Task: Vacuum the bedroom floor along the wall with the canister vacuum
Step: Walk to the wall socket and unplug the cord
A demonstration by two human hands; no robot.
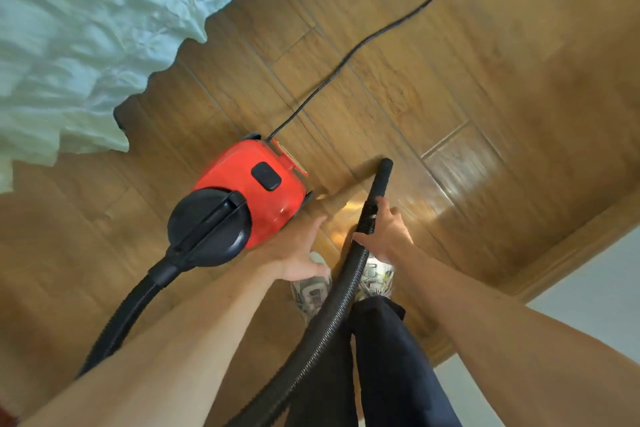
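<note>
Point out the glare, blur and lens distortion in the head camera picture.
Head view: glare whitens the wood floor beside the hose nozzle; motion blur smears the floor's right side and the red canister edges; wide-angle distortion bows the baseboard and stretches the forearms at the bottom edge.

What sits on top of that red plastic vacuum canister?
A black rounded-square button lies on top of the red canister, and a black domed cap with a bar handle covers its near end, where the black hose joins. The body covers its own underside.
</note>
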